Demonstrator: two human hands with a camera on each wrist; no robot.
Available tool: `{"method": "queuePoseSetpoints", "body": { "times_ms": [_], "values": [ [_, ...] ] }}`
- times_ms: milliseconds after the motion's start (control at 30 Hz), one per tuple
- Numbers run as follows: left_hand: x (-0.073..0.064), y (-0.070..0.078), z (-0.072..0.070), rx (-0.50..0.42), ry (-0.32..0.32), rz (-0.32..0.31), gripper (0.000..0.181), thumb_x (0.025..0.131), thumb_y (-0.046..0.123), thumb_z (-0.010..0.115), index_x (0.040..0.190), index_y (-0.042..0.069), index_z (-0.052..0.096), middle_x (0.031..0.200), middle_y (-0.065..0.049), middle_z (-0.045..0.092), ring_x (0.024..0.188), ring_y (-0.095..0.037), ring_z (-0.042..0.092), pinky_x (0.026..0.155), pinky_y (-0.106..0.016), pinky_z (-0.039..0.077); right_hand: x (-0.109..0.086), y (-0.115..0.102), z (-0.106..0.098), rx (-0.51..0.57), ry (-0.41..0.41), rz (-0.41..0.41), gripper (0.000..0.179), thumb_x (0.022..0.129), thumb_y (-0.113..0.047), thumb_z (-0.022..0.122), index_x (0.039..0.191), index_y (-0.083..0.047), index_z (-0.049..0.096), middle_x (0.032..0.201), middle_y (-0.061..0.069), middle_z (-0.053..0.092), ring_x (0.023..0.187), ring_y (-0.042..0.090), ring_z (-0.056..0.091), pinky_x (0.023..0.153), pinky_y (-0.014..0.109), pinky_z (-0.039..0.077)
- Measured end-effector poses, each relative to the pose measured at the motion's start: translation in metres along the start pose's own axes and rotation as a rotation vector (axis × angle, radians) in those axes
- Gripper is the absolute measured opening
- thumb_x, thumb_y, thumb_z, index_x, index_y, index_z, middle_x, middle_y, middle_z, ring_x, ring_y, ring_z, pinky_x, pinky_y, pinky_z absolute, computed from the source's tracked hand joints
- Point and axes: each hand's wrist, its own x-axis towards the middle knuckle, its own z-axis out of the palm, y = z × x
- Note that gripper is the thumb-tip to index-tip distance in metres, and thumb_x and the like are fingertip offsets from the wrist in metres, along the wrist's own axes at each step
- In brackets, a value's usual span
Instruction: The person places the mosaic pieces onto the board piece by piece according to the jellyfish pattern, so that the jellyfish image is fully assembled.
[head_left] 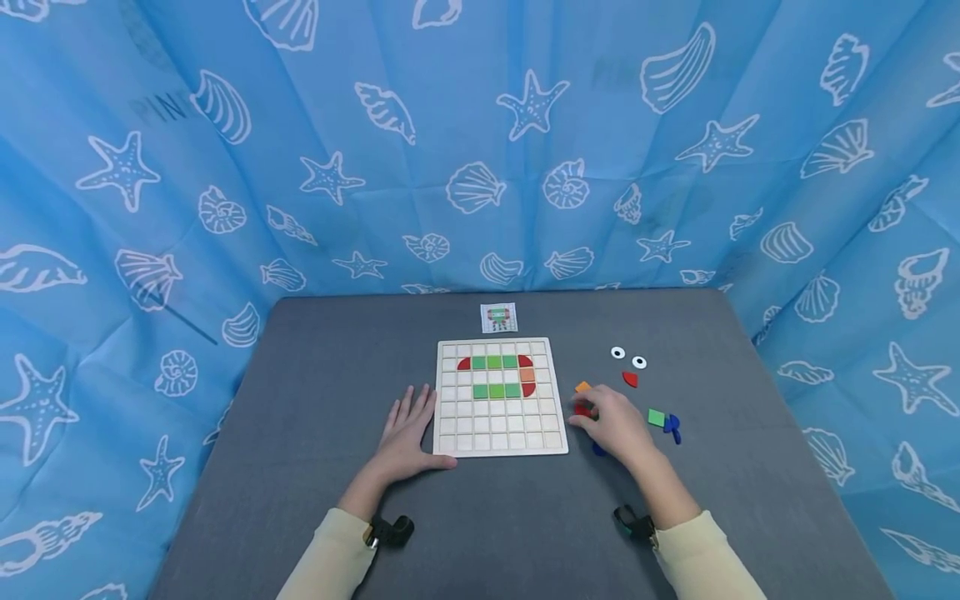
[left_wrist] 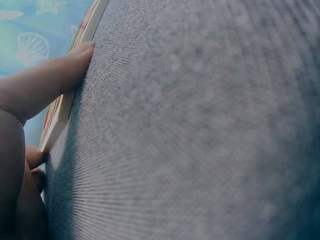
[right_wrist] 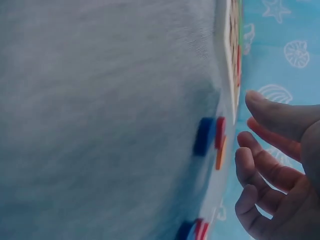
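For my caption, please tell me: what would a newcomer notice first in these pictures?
First comes the blue curtain, patterned with white shells and starfish, behind the gray table. Next comes the grid board with brightly coloured pieces, between the left hand and the right hand.

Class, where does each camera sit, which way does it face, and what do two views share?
Head: on the head, facing forward and down at board and curtain; left hand, right hand and sleeves show.
Left wrist: on that wrist, facing along the table and board's edge; left hand partly shows.
Right wrist: on that wrist, facing across the table toward loose pieces; right hand partly shows.
Both wrist views share board and curtain.
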Motion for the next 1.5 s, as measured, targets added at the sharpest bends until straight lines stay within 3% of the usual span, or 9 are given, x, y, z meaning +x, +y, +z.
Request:
{"method": "queuePoseSetpoints", "body": {
  "times_ms": [300,800,1167,1500],
  "values": [
    [-0.001,0.000,0.001,-0.009,0.017,0.010,0.131,0.069,0.075,0.077,0.164,0.014,0.011,0.171,-0.005,0.002,0.157,-0.030,-0.011,0.125,-0.056,-0.003,-0.008,0.012,0.005,-0.001,-0.040,0.031,0.037,0.081,-0.015,0.085,0.116,-0.007,0.073,0.111,0.012,0.065,0.083,0.019,0.058,0.070,0.039,0.050],
    [0.004,-0.001,0.001,0.009,0.011,0.018,0.132,0.068,0.077,0.076,0.164,0.016,0.008,0.171,-0.003,0.000,0.157,-0.029,-0.013,0.125,-0.055,-0.003,0.001,0.013,0.007,0.044,-0.014,0.074,0.027,0.084,-0.012,0.083,0.105,0.000,0.071,0.098,0.013,0.064,0.081,0.021,0.065,0.073,0.041,0.058],
    [-0.002,0.001,0.002,-0.028,0.028,0.024,0.131,0.068,0.073,0.079,0.163,0.014,0.011,0.171,-0.005,0.004,0.157,-0.030,-0.010,0.125,-0.055,-0.003,-0.001,0.010,0.003,0.016,-0.008,0.033,0.022,0.087,-0.009,0.080,0.105,0.001,0.073,0.096,0.013,0.064,0.078,0.020,0.062,0.069,0.039,0.055],
    [0.000,0.000,0.002,-0.007,0.026,0.008,0.132,0.067,0.075,0.078,0.164,0.014,0.012,0.171,-0.005,0.004,0.157,-0.030,-0.010,0.125,-0.055,-0.003,0.011,-0.010,-0.004,0.044,0.012,-0.036,0.026,0.088,-0.011,0.079,0.111,-0.001,0.073,0.098,0.012,0.064,0.078,0.018,0.058,0.066,0.034,0.050]
  ]
}}
